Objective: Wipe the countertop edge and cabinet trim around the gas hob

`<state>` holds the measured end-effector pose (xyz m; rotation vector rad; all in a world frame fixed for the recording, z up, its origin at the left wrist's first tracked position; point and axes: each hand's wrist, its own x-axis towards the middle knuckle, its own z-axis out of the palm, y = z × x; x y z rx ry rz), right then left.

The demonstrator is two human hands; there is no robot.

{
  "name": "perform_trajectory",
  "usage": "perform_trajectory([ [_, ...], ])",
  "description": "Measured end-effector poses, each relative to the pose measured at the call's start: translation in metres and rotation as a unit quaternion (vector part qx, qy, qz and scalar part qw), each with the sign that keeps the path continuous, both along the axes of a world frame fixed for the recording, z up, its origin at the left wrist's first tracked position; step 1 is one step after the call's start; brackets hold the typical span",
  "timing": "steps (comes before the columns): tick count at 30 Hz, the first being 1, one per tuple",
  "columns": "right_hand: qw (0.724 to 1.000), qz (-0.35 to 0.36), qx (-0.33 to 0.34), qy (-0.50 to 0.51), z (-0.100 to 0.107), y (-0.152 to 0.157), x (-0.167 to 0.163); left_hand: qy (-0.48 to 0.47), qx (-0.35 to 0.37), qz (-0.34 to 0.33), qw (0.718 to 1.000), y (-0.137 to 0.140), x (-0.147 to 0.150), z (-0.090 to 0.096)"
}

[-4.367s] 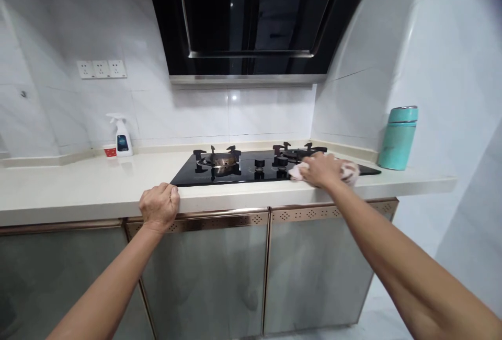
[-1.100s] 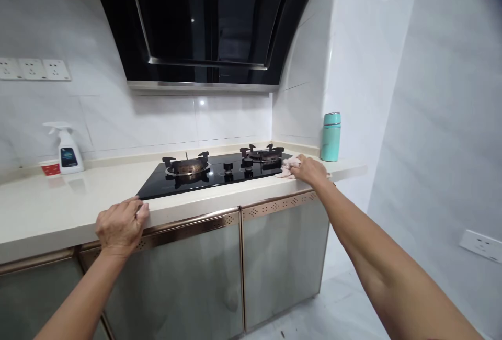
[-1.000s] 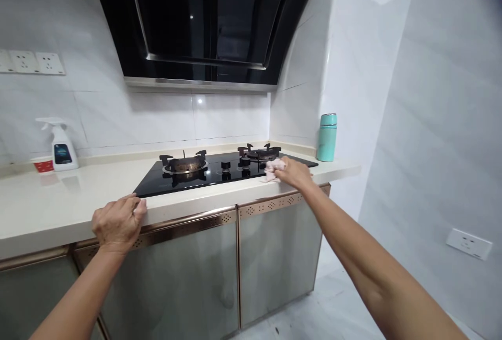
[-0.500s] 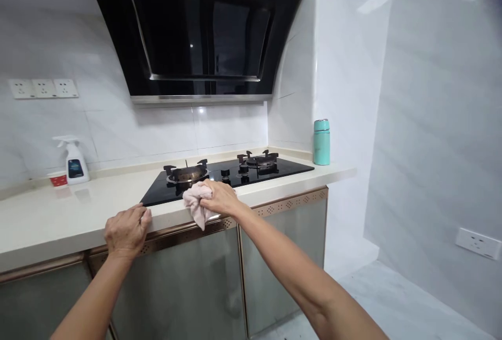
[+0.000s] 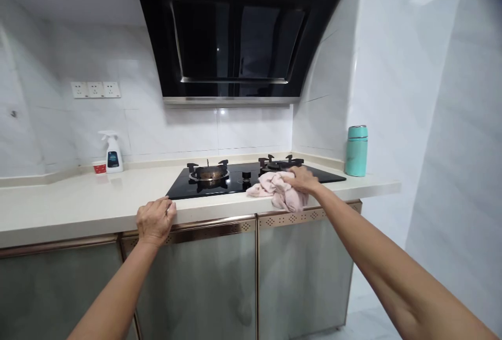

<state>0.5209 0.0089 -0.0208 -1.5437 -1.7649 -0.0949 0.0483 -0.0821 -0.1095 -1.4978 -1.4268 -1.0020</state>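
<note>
In the head view, my right hand (image 5: 303, 179) is closed on a pale pink cloth (image 5: 284, 193). The crumpled cloth lies over the front edge of a black glass gas stove (image 5: 233, 185), and part of it hangs over the counter's front. My left hand (image 5: 156, 219) leans on the front edge of the white countertop (image 5: 129, 199), beside the stove's left front corner. It holds nothing, its fingers resting over the edge. Behind the cloth, the right burner (image 5: 280, 163) is partly covered. The left burner (image 5: 209, 172) and one knob (image 5: 246, 175) stay visible.
A teal flask (image 5: 356, 151) stands to the right of the stove. On the left are a white spray bottle (image 5: 113, 154) and a small red and white container (image 5: 99, 167). A black range hood (image 5: 235, 47) hangs above. Cabinet doors (image 5: 204, 277) lie below.
My right hand has moved the cloth rightward along the stove's front edge, to in front of the right burner. My left hand keeps its place by the corner. The view has turned left.
</note>
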Motion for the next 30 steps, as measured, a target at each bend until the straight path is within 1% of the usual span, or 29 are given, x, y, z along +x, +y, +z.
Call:
perform_trajectory([
  [1,0.999,-0.036,0.005,0.001,-0.001,0.003,0.002,0.003,0.002,0.001,1.0,0.0,0.0,0.0],
  [3,0.998,-0.062,0.014,-0.003,-0.007,0.005,-0.001,0.009,0.008,0.002,1.0,0.0,0.0,-0.001],
  [4,0.998,-0.048,0.019,-0.021,-0.01,0.003,-0.005,0.012,0.013,0.002,1.0,0.001,0.0,-0.001],
  [7,0.994,0.054,0.015,-0.089,-0.022,-0.003,-0.017,0.018,0.031,0.006,0.999,0.003,-0.001,-0.003],
  [9,0.99,0.092,0.002,-0.106,-0.027,-0.007,-0.02,0.018,0.04,0.005,0.999,0.004,-0.001,-0.005],
  [11,0.99,0.093,-0.009,-0.102,-0.029,-0.01,-0.02,0.015,0.043,0.0,0.999,0.005,-0.001,-0.006],
  [13,0.993,0.078,-0.022,-0.083,-0.028,-0.012,-0.023,0.011,0.046,-0.005,0.999,0.007,0.001,-0.007],
  [15,0.996,0.053,-0.034,-0.061,-0.026,-0.016,-0.035,0.003,0.053,-0.002,0.999,0.008,0.003,-0.007],
  [17,0.997,0.041,-0.041,-0.056,-0.024,-0.021,-0.059,-0.004,0.063,0.004,0.998,0.01,0.004,-0.008],
  [20,0.991,0.077,-0.038,-0.1,-0.022,-0.031,-0.113,-0.004,0.079,0.007,0.997,0.011,0.005,-0.009],
  [23,0.973,0.138,-0.011,-0.187,-0.022,-0.042,-0.175,0.01,0.085,-0.001,0.996,0.011,0.003,-0.009],
  [25,0.955,0.201,0.017,-0.216,-0.022,-0.047,-0.212,0.019,0.082,-0.005,0.996,0.011,0.001,-0.009],
  [28,0.934,0.288,0.065,-0.198,-0.026,-0.05,-0.254,0.034,0.078,0.002,0.996,0.011,-0.003,-0.009],
  [30,0.928,0.311,0.082,-0.186,-0.029,-0.048,-0.267,0.044,0.076,0.009,0.996,0.011,-0.005,-0.009],
])
